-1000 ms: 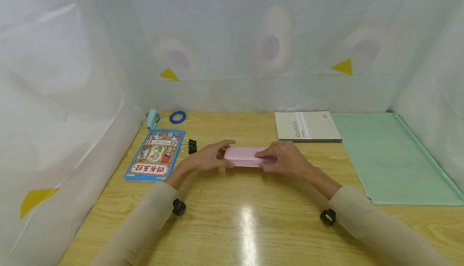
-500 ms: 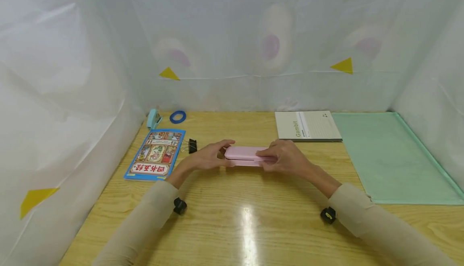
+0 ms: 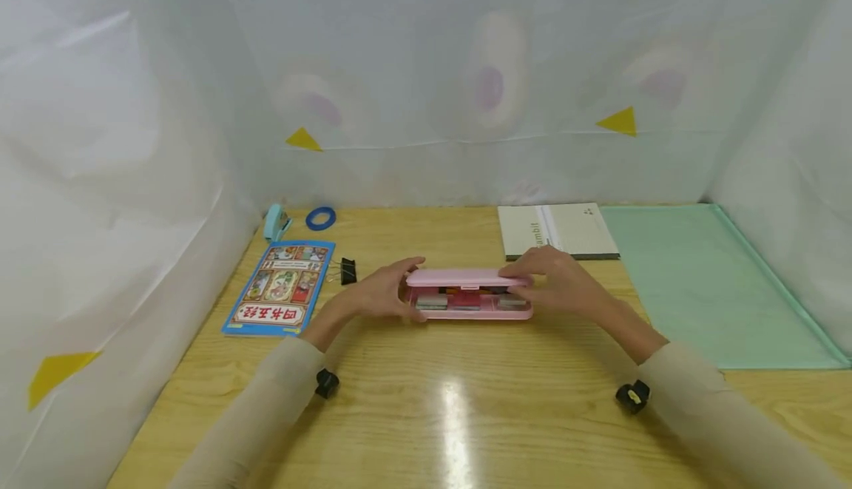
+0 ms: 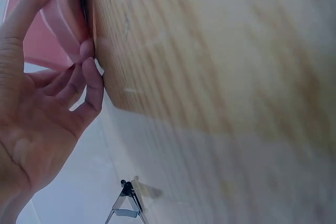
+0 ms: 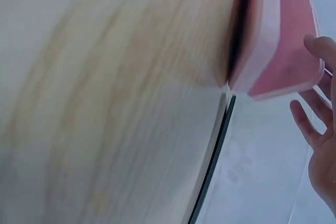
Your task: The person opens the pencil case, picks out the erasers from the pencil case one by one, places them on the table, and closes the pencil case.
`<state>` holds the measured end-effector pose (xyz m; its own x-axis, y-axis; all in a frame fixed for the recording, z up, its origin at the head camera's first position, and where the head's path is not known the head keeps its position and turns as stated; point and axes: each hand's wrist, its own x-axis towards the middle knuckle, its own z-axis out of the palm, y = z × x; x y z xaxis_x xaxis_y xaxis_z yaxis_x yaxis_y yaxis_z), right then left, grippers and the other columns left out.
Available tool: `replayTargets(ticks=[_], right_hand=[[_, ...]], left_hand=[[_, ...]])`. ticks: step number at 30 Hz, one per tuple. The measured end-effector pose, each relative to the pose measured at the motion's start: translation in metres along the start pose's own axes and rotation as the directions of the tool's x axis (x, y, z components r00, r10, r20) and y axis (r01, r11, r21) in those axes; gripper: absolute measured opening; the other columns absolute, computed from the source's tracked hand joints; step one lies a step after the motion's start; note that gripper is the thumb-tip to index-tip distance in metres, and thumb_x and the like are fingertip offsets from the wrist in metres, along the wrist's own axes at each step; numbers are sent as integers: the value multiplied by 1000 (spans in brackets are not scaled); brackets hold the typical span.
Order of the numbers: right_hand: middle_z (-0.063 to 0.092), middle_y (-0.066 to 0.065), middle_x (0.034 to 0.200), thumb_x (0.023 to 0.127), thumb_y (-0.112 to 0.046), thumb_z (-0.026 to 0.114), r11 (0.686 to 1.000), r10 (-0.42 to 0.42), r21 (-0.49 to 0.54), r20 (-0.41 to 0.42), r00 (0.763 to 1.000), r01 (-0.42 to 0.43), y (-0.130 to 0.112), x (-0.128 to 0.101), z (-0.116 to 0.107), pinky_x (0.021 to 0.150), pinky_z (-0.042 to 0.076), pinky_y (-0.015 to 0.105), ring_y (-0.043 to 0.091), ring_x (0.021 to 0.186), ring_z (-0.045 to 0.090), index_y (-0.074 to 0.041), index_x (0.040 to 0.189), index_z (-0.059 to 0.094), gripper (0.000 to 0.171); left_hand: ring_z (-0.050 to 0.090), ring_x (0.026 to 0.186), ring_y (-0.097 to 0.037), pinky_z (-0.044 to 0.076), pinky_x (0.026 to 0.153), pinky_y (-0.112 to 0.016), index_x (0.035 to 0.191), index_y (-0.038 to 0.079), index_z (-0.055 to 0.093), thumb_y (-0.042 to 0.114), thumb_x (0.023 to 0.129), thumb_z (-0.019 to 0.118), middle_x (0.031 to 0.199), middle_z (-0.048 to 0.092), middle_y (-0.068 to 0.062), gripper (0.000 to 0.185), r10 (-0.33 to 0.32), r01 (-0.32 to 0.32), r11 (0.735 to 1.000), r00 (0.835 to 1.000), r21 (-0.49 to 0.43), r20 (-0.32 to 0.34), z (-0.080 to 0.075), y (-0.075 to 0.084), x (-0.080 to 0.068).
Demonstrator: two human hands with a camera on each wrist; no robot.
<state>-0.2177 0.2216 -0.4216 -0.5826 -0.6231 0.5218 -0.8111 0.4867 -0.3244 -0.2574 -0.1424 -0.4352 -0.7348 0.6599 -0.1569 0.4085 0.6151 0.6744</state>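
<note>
A pink pencil case lies on the wooden table in the middle of the head view, its lid raised partway. Inside show several small items, among them a pale block and something red. My left hand holds the case's left end; in the left wrist view its thumb and fingertips sit at the end of the pink base. With thumb and fingers, my right hand pinches the right end of the lid, whose pink inner face is visible in the right wrist view.
To the left lie a blue picture book, a black binder clip, a light-blue stapler and a blue tape ring. Behind my right hand is a notebook, beside a green mat. White sheeting encloses the table.
The lid has gone from closed to raised, exposing the contents. My right hand has shifted right and up with the lid, while my left hand stays at the left end.
</note>
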Motion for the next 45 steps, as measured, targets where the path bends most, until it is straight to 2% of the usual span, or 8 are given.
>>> replayTargets(ticks=[4, 9, 15, 19, 26, 33, 39, 45], right_hand=[[76, -7, 98, 84, -4, 85, 996, 85, 34, -25, 996, -84, 5, -6, -11, 83, 56, 45, 15, 89, 70, -16, 108, 82, 28], [77, -6, 98, 85, -6, 86, 979, 186, 89, -6, 983, -185, 9, -7, -19, 77, 55, 47, 21, 89, 72, -19, 106, 83, 25], [78, -7, 103, 91, -22, 83, 915, 368, 161, 48, 929, -371, 11, -3, -25, 79, 56, 41, 13, 92, 70, -24, 109, 83, 18], [77, -5, 110, 97, -33, 76, 851, 483, 207, 58, 874, -483, 19, 2, -24, 84, 54, 35, 13, 97, 69, -24, 116, 81, 22], [76, 12, 114, 103, -26, 67, 769, 572, 341, 9, 820, -540, 39, 9, -11, 84, 59, 42, 26, 100, 73, -10, 128, 74, 30], [76, 20, 105, 102, -19, 68, 655, 704, 322, 68, 707, -683, 56, 16, 7, 75, 61, 36, 28, 87, 75, -1, 130, 68, 33], [75, 23, 105, 103, -19, 68, 631, 730, 261, 119, 673, -731, 61, 19, 13, 70, 60, 33, 25, 80, 75, 4, 130, 66, 36], [75, 21, 105, 102, -26, 70, 621, 751, 282, 53, 658, -731, 51, 14, 5, 72, 59, 33, 26, 81, 75, 1, 132, 66, 41]], left_hand=[[63, 110, -21, 53, 93, -42, 164, 8, 24, 36, 80, 92, 137, 60, -10, 112, 14, -13, 999, 1000, -45, 11, 2, -1, -1], [66, 95, -16, 54, 84, -36, 160, 5, 24, 23, 77, 95, 116, 69, -6, 110, 36, -34, 992, 999, -119, 20, 6, -1, -2], [61, 85, -16, 51, 78, -35, 161, 10, 19, 26, 78, 95, 105, 69, -6, 114, 75, -75, 995, 997, -63, 1, 8, -2, -4], [60, 85, -18, 51, 77, -34, 163, 16, 15, 22, 79, 94, 118, 62, -9, 115, 69, -69, 993, 998, -93, -10, 5, -4, -8], [61, 95, -17, 49, 86, -34, 167, 19, -10, 20, 85, 88, 154, 46, -11, 127, 1, -4, 986, 1000, -166, -17, 3, -5, -14], [63, 95, -17, 51, 87, -34, 167, 22, -11, 19, 85, 89, 157, 45, -14, 129, 6, -11, 986, 1000, -168, -31, 5, -4, -15], [61, 95, -16, 50, 87, -33, 168, 24, 4, 23, 86, 88, 155, 45, -12, 118, -11, 9, 991, 1000, -137, -14, 3, -5, -14], [61, 94, -16, 50, 87, -34, 168, 18, 6, 22, 86, 88, 153, 45, -10, 117, 7, -6, 993, 1000, -116, 7, 2, -6, -11]])
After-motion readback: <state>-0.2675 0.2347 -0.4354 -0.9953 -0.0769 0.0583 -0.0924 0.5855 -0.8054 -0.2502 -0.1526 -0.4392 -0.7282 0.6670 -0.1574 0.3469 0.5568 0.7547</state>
